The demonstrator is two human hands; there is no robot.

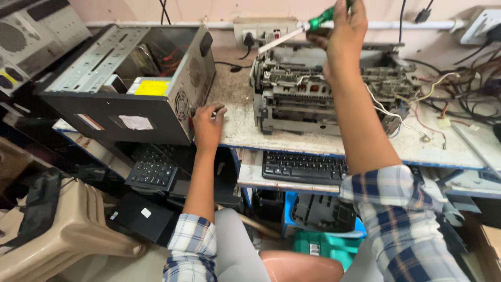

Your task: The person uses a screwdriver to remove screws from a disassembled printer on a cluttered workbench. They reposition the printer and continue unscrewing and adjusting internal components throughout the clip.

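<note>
**Stripped printer on bench, screwdriver held above it**

A green-handled screwdriver is gripped in the right hand, fingers closed round the handle, its shaft slanting down-left over the opened printer chassis. The left hand is laid flat and loose on the worktable, touching the computer case. The chassis is judged moderately heavy, rigid at its frame, fragile at exposed wires; it is best held by the lower side walls.
</note>
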